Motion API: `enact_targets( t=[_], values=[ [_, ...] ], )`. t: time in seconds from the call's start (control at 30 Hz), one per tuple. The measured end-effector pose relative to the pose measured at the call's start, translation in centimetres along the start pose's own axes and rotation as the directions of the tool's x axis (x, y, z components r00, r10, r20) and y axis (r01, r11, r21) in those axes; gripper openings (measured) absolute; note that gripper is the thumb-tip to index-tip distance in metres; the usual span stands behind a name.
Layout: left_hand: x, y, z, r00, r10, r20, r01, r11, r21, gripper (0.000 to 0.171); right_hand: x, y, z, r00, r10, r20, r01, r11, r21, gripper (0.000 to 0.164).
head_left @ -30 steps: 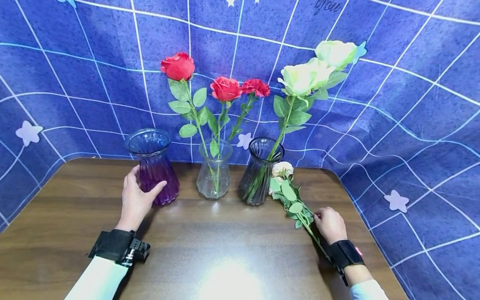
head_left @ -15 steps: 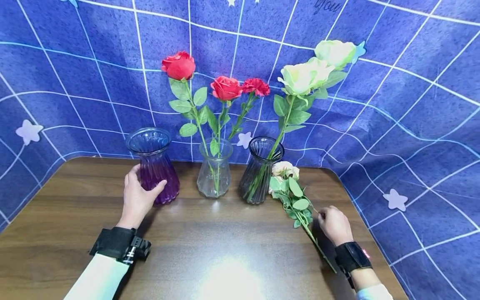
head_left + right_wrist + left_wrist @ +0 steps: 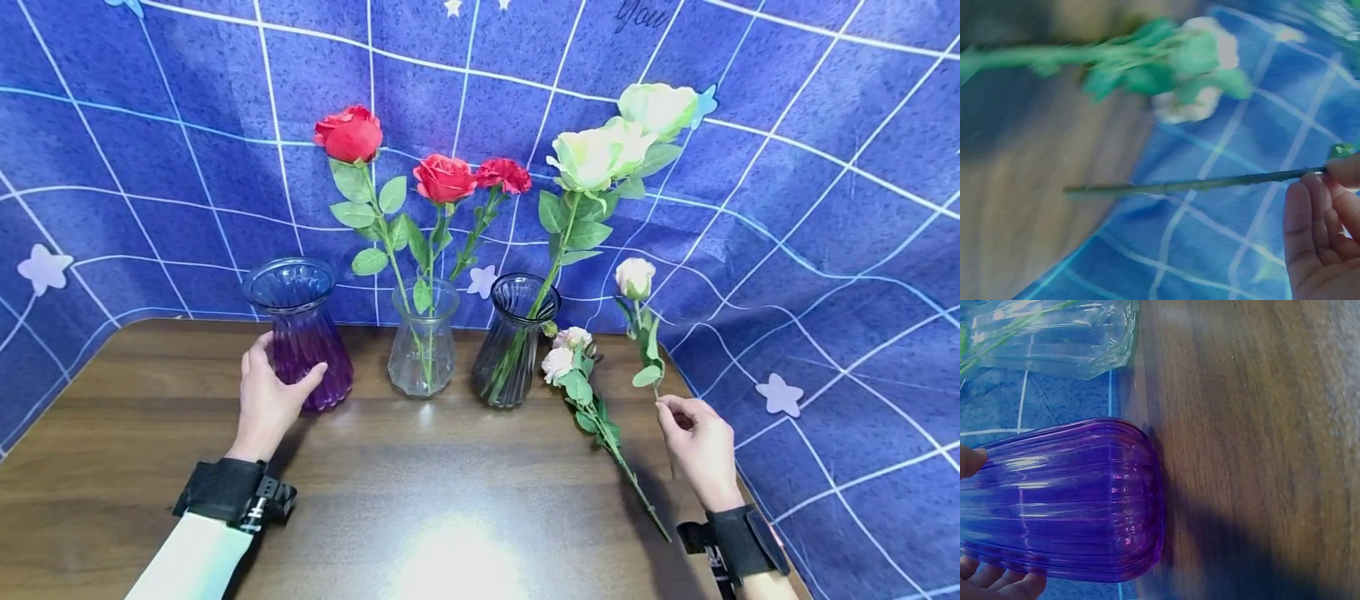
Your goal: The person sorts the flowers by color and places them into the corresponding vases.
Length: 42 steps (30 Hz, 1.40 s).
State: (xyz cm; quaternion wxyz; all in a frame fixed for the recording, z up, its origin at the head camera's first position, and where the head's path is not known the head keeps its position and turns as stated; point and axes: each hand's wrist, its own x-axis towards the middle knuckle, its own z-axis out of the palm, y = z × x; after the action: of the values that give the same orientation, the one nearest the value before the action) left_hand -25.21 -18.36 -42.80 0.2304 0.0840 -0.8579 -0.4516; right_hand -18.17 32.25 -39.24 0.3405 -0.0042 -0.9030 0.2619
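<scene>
My left hand (image 3: 270, 404) grips the lower body of a blue-to-purple glass vase (image 3: 311, 354), thumb on one side and fingers on the other; the vase (image 3: 1066, 500) stands on the table with no flowers in it. At the right, my right hand (image 3: 701, 446) pinches the stem of a single pale rose (image 3: 635, 279) between thumb and fingertips, bloom upward. The bare lower stem (image 3: 1197, 185) sticks out past the fingers in the right wrist view. Left of that hand, a stem of pale pink-white flowers (image 3: 600, 417) lies on the table.
A clear glass vase (image 3: 422, 358) with red flowers (image 3: 446, 177) stands mid-table. Beside it, a smoky grey vase (image 3: 510, 358) bears pale green roses (image 3: 592, 158). A blue gridded cloth (image 3: 187, 192) hangs behind the wooden table (image 3: 390, 483).
My right hand has lifted the pale rose off the other flower stem and moved it right, bloom now raised. My left hand stays on the purple vase.
</scene>
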Motion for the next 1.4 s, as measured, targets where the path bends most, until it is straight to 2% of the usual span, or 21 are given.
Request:
enact_targets(
  t=[0.13,0.27,0.43,0.53,0.77,0.97,1.2,1.3,1.4],
  values=[
    [0.0,0.0,0.0,1.0,0.004,-0.002,-0.004,1.0,-0.002,0.083,0.2,-2.6,-1.2,0.999,-0.006,-0.04,0.01,0.995,0.104,0.005],
    [0.0,0.0,-0.1,1.0,0.007,-0.002,-0.007,1.0,-0.005,0.082,0.2,-5.7,-2.1,0.996,-0.075,-0.044,0.082,0.976,0.203,0.008],
    [0.0,0.0,-0.1,1.0,0.023,-0.008,-0.023,1.0,-0.007,0.081,0.5,-9.9,-2.5,0.974,-0.219,-0.051,0.223,0.92,0.323,0.013],
    [0.1,-0.1,0.0,0.999,0.036,-0.017,-0.037,0.999,-0.009,0.081,1.0,-12.3,-2.1,0.959,-0.281,-0.041,0.274,0.88,0.388,0.013],
    [0.1,0.0,0.2,0.999,0.038,-0.024,-0.038,0.999,0.001,0.08,2.6,-17.6,0.1,0.924,-0.383,-0.005,0.329,0.787,0.521,0.008],
    [0.1,-0.1,0.0,0.999,0.029,-0.027,-0.029,1.0,-0.005,0.08,4.6,-21.9,2.9,0.897,-0.44,0.037,0.341,0.744,0.575,0.007],
    [0.0,-0.4,-0.4,0.999,0.026,-0.032,-0.026,1.0,0.005,0.079,6.8,-27.0,6.2,0.862,-0.507,-0.003,0.392,0.664,0.637,0.011],
    [0.0,-0.5,0.0,0.999,0.039,-0.035,-0.038,0.999,0.011,0.079,7.8,-28.9,7.1,0.86,-0.511,-0.014,0.396,0.65,0.649,0.012],
    [-0.1,-0.3,0.3,0.998,0.042,-0.04,-0.041,0.999,0.016,0.08,8.8,-30.6,7.7,0.861,-0.509,-0.018,0.401,0.656,0.639,0.014]
  ],
)
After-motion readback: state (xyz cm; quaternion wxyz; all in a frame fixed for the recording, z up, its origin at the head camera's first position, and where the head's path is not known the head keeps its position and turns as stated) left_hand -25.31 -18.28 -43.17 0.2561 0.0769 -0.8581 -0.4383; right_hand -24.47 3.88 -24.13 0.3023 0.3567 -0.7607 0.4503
